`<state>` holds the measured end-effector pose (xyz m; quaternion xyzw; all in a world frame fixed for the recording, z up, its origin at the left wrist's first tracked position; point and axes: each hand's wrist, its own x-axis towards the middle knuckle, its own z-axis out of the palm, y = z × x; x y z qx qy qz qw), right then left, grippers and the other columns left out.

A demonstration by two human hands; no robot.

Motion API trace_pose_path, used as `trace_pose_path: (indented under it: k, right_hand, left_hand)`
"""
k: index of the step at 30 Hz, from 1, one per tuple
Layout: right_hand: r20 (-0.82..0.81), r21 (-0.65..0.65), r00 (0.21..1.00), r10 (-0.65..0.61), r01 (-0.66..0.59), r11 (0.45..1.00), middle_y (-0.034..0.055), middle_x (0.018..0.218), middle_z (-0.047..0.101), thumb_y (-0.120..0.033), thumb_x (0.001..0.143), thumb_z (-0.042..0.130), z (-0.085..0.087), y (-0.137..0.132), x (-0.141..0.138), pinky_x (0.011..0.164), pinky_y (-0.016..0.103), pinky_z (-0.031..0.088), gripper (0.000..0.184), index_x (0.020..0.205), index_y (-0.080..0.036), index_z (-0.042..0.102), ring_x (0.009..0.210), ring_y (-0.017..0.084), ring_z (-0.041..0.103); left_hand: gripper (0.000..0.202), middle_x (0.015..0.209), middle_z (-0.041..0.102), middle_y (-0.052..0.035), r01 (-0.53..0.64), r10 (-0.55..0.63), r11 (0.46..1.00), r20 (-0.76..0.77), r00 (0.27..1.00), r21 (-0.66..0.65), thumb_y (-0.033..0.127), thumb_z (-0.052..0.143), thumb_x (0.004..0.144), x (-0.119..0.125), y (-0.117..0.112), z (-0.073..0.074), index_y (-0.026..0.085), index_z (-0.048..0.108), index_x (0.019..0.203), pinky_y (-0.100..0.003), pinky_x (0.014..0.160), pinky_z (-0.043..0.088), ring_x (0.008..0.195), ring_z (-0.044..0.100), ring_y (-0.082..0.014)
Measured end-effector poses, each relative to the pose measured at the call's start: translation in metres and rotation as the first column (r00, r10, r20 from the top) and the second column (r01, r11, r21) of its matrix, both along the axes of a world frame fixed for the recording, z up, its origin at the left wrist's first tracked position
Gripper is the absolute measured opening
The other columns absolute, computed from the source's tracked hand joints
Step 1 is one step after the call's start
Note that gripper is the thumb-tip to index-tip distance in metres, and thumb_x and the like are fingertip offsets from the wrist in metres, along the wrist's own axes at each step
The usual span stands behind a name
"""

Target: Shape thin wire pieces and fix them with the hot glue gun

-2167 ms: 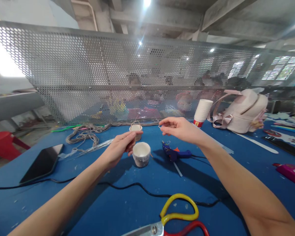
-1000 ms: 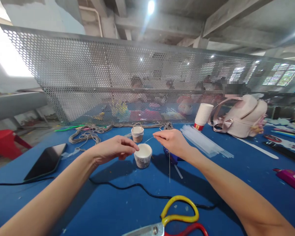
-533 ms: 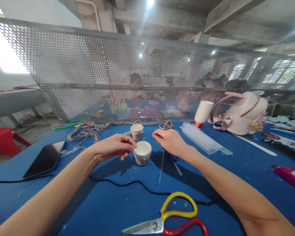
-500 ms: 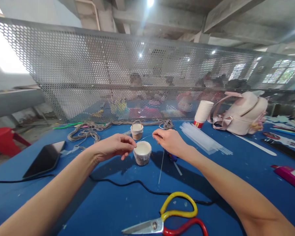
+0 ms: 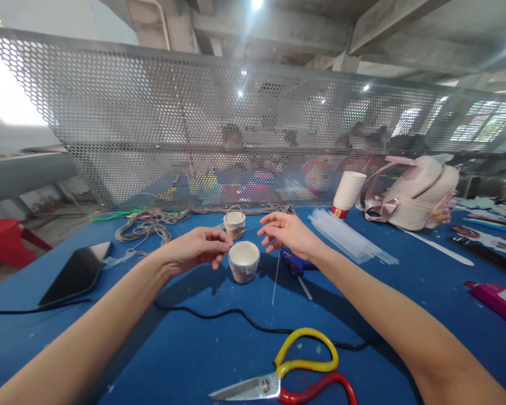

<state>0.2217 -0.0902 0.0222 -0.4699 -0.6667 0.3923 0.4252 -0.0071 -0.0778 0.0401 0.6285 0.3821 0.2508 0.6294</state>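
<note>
My left hand (image 5: 196, 251) is closed in a pinch on one end of a thin pale strand (image 5: 275, 280), just left of a small white cup (image 5: 243, 262) on the blue table (image 5: 185, 360). My right hand (image 5: 285, 232) hovers right of the cup with its fingers partly spread. The strand runs through them and hangs straight down below the hand. A smaller cup with a twine handle (image 5: 235, 223) stands behind, between the two hands.
A blue glue gun (image 5: 296, 262) lies under my right wrist, and scissors with yellow and red handles (image 5: 297, 376) lie near me. A black cable (image 5: 219, 315), a phone (image 5: 73, 274), grey cord (image 5: 145, 226), clear sticks (image 5: 349, 239), stacked paper cups (image 5: 348, 194) and a backpack (image 5: 417, 191) surround them. A mesh screen (image 5: 172, 124) backs the table.
My right hand rose a little and its fingers spread from a tight pinch. The hanging strand lifted with it. My left hand stayed pinched beside the white cup.
</note>
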Motion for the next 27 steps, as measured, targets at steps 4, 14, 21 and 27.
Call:
trace_pose_path:
  k: [4,14,21,27]
  right_hand:
    - [-0.149,-0.115,0.989,0.001,-0.019,0.993,0.002,0.068,0.063,-0.024,0.08,0.054,0.004,-0.001,-0.001,0.034,0.018,0.024,0.011,0.073,-0.017,0.05,0.036,0.002,0.034]
    - [-0.259,0.112,0.965,-0.033,0.064,0.992,-0.0018,0.073,0.06,-0.027,0.081,0.054,-0.001,0.0,0.0,0.037,0.019,0.029,0.021,0.101,-0.02,0.058,0.041,0.004,0.039]
    - [0.035,0.426,0.992,-0.12,0.094,0.9,0.0006,0.07,0.063,-0.026,0.077,0.059,-0.003,-0.004,0.003,0.053,0.024,0.041,0.011,0.079,-0.016,0.064,0.055,0.01,0.051]
    - [0.247,0.542,0.964,-0.097,-0.054,0.838,0.0011,0.068,0.063,-0.018,0.078,0.057,0.0,-0.004,0.007,0.06,0.025,0.041,0.009,0.07,-0.017,0.062,0.06,0.012,0.053]
  left_hand:
    - [0.013,0.058,0.057,0.0014,-0.035,0.036,0.999,0.056,0.998,-0.017,0.021,0.074,0.064,-0.002,0.001,0.002,0.014,0.064,0.069,-0.024,0.051,0.05,0.051,0.055,-0.0096]
    - [0.006,0.056,0.057,0.003,0.052,-0.053,0.999,-0.057,0.997,-0.01,0.018,0.069,0.068,-0.013,0.003,0.006,0.016,0.064,0.071,-0.02,0.045,0.049,0.045,0.053,-0.008]
    - [0.005,0.054,0.057,0.0026,0.03,-0.031,0.999,-0.034,0.999,-0.009,0.017,0.069,0.067,-0.018,0.006,0.007,0.016,0.065,0.07,-0.019,0.042,0.048,0.043,0.051,-0.0074]
    - [0.01,0.054,0.058,0.0019,-0.015,0.016,1.0,0.034,0.999,-0.027,0.018,0.073,0.063,-0.017,0.008,0.006,0.015,0.065,0.068,-0.02,0.042,0.049,0.043,0.053,-0.0082]
